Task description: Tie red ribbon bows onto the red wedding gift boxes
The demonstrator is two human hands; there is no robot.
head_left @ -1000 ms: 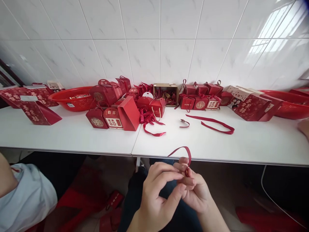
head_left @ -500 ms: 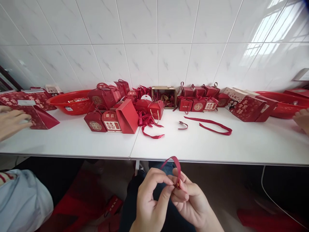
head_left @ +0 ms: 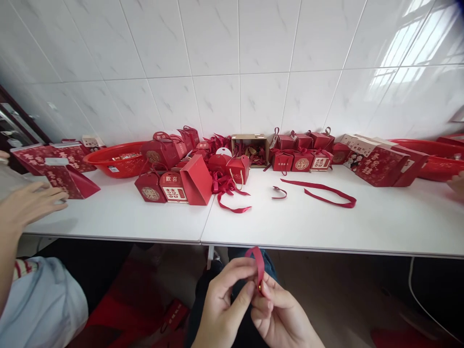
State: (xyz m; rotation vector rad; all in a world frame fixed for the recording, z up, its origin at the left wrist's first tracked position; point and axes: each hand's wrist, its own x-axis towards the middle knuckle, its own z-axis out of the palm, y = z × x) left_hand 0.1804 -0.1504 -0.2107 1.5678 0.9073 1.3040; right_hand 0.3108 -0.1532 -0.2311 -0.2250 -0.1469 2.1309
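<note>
Both my hands are together over my lap, just in front of the table edge. My right hand (head_left: 277,304) pinches a short red ribbon (head_left: 259,261) near a small gold-coloured bit at its lower end. The ribbon arches up in a loop above my fingers. My left hand (head_left: 228,297) closes thumb and fingers on the other side of the same ribbon; its exact grip is partly hidden. Beyond, on the white table (head_left: 246,232), lie a short curled ribbon (head_left: 280,193) and a long red ribbon (head_left: 331,199).
Red gift boxes (head_left: 174,181) stand left of centre beside a ribbon pile (head_left: 223,183). An open carton (head_left: 250,150) holds ribbons; small tied boxes (head_left: 301,159) are right of it. Red baskets (head_left: 118,162) stand at both sides. Another person's hand (head_left: 39,203) is at left, another (head_left: 457,184) at right.
The view has shifted slightly. My hands still hold the ribbon close together, and its loop has turned a little. The left person's hand has moved nearer the table's front.
</note>
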